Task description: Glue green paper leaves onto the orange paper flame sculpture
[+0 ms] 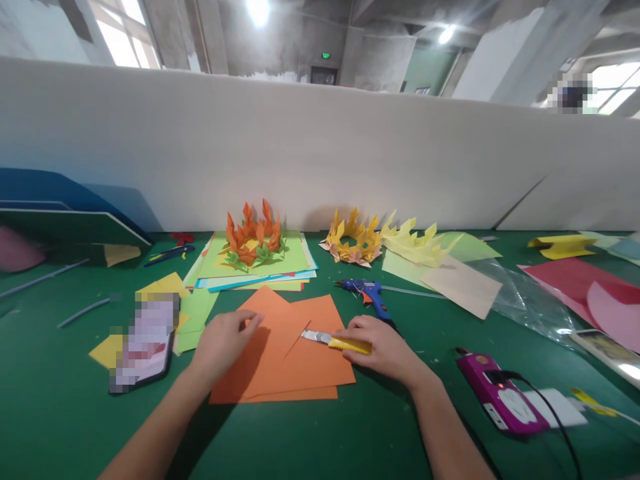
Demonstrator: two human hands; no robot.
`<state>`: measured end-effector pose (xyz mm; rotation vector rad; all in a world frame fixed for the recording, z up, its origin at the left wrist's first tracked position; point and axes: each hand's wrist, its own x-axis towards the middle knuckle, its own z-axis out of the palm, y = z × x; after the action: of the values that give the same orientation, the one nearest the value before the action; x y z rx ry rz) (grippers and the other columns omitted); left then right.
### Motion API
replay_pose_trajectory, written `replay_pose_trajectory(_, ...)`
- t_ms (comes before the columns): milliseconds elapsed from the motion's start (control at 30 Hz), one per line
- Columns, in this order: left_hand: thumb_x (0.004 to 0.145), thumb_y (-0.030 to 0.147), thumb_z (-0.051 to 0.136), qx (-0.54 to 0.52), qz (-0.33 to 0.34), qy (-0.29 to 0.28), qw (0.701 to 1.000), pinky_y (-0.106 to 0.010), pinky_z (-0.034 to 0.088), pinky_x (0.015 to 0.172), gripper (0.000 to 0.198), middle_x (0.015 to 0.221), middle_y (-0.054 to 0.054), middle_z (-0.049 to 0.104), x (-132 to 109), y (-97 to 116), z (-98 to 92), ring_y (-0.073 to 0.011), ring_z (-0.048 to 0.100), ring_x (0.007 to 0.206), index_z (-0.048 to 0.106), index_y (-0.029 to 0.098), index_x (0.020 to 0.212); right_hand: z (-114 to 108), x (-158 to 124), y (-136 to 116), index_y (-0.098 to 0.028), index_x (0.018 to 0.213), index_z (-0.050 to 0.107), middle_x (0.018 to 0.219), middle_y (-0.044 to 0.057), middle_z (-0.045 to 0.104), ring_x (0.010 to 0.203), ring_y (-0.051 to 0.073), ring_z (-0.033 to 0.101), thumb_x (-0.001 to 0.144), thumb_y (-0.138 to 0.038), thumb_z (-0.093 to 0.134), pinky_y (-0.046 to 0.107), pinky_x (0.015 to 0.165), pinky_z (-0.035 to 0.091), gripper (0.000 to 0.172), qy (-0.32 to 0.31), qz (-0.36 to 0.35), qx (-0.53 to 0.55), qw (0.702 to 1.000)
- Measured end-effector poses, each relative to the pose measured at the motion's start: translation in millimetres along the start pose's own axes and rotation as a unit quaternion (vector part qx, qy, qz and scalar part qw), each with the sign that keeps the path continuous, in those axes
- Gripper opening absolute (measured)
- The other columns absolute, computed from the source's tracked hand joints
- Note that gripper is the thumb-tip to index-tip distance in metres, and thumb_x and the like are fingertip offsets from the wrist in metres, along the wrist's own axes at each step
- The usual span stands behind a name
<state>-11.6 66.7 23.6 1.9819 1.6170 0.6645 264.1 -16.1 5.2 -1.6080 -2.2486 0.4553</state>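
My right hand [376, 343] grips a box cutter [350, 344] by its yellow handle. The cutter's blade points left over orange paper sheets [280, 360], which overlap in front of me. A thin dark line runs slantwise on the paper by the blade tip; I cannot tell whether it is a slit or a shadow. Above the left part of the orange paper is my left hand [226, 339], thumb and forefinger slightly apart, with nothing visible between them.
Behind the sheets stand an orange paper crown [254, 237], a golden one [351, 239] and a pale yellow one [420, 243]. A blue glue gun [367, 293] lies near my right hand. A phone [147, 340] is at left, a magenta power bank [503, 397] with cable at right.
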Motion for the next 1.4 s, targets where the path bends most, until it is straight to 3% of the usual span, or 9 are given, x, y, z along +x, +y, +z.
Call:
replay_pose_trajectory(100, 0.082, 0.037, 0.042, 0.039, 0.148, 0.050, 0.987, -0.033, 0.045, 0.077, 0.033, 0.087, -0.009, 0.070, -2.6, 6.7, 16.6, -0.0250, 0.062, 0.086, 0.071, 0.022, 0.088, 1.5, 0.4, -1.1, -0.027, 0.112, 0.065, 0.087, 0.004, 0.060, 0.083, 0.018, 0.056, 0.081, -0.026, 0.059, 0.026, 0.069, 0.040, 0.032, -0.007, -0.003, 0.001, 1.000)
replay_pose_trajectory(167, 0.087, 0.034, 0.036, 0.040, 0.229, 0.004, 0.973, -0.036, 0.043, 0.089, 0.038, 0.105, -0.011, 0.068, -2.5, 7.5, 31.0, -0.0239, 0.060, 0.099, 0.067, 0.020, 0.103, 2.9, 0.9, -2.2, -0.027, 0.113, 0.064, 0.086, 0.004, 0.059, 0.081, 0.017, 0.056, 0.081, -0.025, 0.058, 0.025, 0.068, 0.040, 0.033, -0.010, -0.007, 0.003, 1.000)
replay_pose_trajectory(267, 0.091, 0.034, 0.032, 0.078, 0.284, -0.045, 0.955, -0.042, 0.031, 0.105, 0.039, 0.130, -0.006, 0.056, -0.9, 4.1, 48.2, -0.0228, 0.045, 0.125, 0.060, 0.023, 0.116, 5.1, 1.9, -3.7, -0.027, 0.113, 0.064, 0.085, 0.003, 0.058, 0.078, 0.015, 0.056, 0.081, -0.024, 0.057, 0.024, 0.066, 0.040, 0.033, -0.009, -0.011, 0.012, 1.000)
replay_pose_trajectory(400, 0.093, 0.038, 0.028, 0.139, 0.285, -0.102, 0.943, -0.046, 0.022, 0.110, 0.043, 0.142, -0.003, 0.044, -1.0, -2.1, 56.6, -0.0225, 0.031, 0.135, 0.048, 0.027, 0.129, 7.1, 2.4, -4.6, -0.028, 0.114, 0.064, 0.085, 0.003, 0.058, 0.078, 0.015, 0.056, 0.083, -0.023, 0.055, 0.024, 0.067, 0.040, 0.032, -0.010, -0.008, 0.013, 1.000)
replay_pose_trajectory(500, 0.093, 0.039, 0.027, 0.166, 0.273, -0.122, 0.940, -0.046, 0.021, 0.110, 0.046, 0.144, -0.004, 0.040, -2.4, -4.6, 58.1, -0.0230, 0.028, 0.136, 0.042, 0.026, 0.135, 7.6, 2.2, -5.0, -0.028, 0.114, 0.063, 0.084, 0.003, 0.057, 0.078, 0.016, 0.056, 0.082, -0.023, 0.055, 0.024, 0.067, 0.040, 0.033, -0.012, 0.000, 0.006, 1.000)
replay_pose_trajectory(767, 0.093, 0.037, 0.029, 0.173, 0.295, -0.089, 0.935, -0.046, 0.023, 0.108, 0.045, 0.139, -0.005, 0.047, -3.6, -2.7, 60.7, -0.0236, 0.034, 0.132, 0.045, 0.027, 0.133, 6.7, 2.2, -6.3, -0.029, 0.114, 0.063, 0.084, 0.003, 0.056, 0.077, 0.016, 0.056, 0.083, -0.022, 0.054, 0.024, 0.066, 0.040, 0.033, -0.015, 0.010, 0.006, 1.000)
replay_pose_trajectory(933, 0.091, 0.030, 0.030, 0.193, 0.308, -0.094, 0.927, -0.048, 0.030, 0.103, 0.043, 0.134, -0.009, 0.050, -3.7, 4.9, 56.1, -0.0275, 0.039, 0.126, 0.051, 0.027, 0.128, 6.4, 2.2, -6.6, -0.029, 0.114, 0.063, 0.082, 0.002, 0.055, 0.076, 0.015, 0.055, 0.082, -0.022, 0.054, 0.023, 0.064, 0.038, 0.033, -0.014, 0.007, -0.001, 1.000)
replay_pose_trajectory(1200, 0.089, 0.022, 0.032, 0.224, 0.296, -0.105, 0.923, -0.057, 0.028, 0.101, 0.043, 0.132, -0.010, 0.048, -6.8, 13.5, 58.1, -0.0323, 0.038, 0.124, 0.054, 0.032, 0.124, 5.0, 2.7, -9.4, -0.029, 0.112, 0.064, 0.081, 0.002, 0.054, 0.074, 0.015, 0.054, 0.083, -0.023, 0.053, 0.023, 0.063, 0.037, 0.032, -0.019, 0.015, 0.001, 1.000)
replay_pose_trajectory(1400, 0.093, 0.032, 0.024, 0.155, 0.247, -0.097, 0.952, -0.049, 0.029, 0.105, 0.044, 0.133, -0.009, 0.053, -3.3, 9.3, 55.8, -0.0263, 0.040, 0.127, 0.049, 0.021, 0.128, 6.8, 2.5, -7.2, -0.030, 0.114, 0.063, 0.082, 0.002, 0.055, 0.077, 0.015, 0.055, 0.083, -0.023, 0.053, 0.024, 0.065, 0.038, 0.033, -0.016, 0.006, 0.001, 1.000)
